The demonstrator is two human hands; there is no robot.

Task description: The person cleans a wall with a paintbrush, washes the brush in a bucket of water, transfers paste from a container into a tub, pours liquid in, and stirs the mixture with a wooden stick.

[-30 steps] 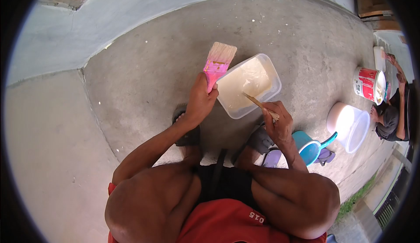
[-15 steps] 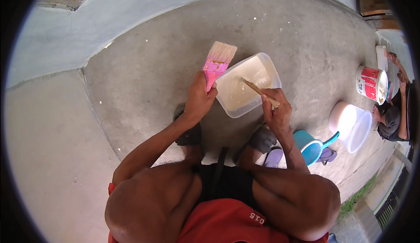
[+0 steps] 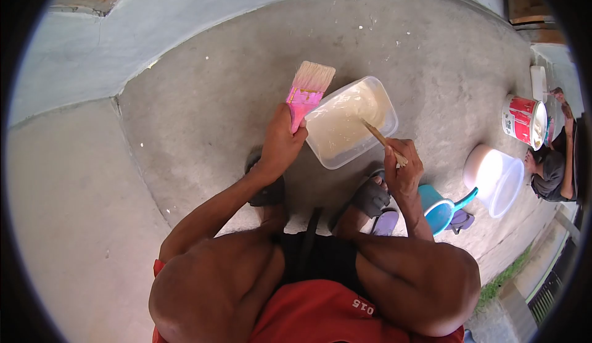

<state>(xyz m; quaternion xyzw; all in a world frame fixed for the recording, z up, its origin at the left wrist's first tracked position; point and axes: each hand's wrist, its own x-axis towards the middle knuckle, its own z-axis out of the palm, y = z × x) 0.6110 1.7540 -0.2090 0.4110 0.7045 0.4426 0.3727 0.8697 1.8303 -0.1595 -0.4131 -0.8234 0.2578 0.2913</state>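
Note:
A pink-handled paintbrush [image 3: 306, 93] with pale bristles pointing up is gripped by its handle in my left hand [image 3: 283, 138]. It is beside the near-left rim of a clear plastic tub [image 3: 338, 160] on the floor. Cream-coloured paint [image 3: 339, 127] fills part of the tub, its surface swirled. My right hand [image 3: 404, 165] is closed around a thin wooden stick [image 3: 377, 136], whose lower end dips into the paint. The stick's other end looks splintered under my fingers.
To the right are a turquoise dipper [image 3: 439, 213], a whitish translucent bucket [image 3: 493, 179] and a red-and-white paint pail [image 3: 524, 121]. Another person [image 3: 558, 164] squats at the far right. Purple sandals [image 3: 386, 223] lie near my right foot. A pale wall [image 3: 185, 22] borders the concrete floor.
My right hand has moved right and slightly toward me, drawing the stick's dipped end rightward through the paint. My left hand and the brush have barely shifted.

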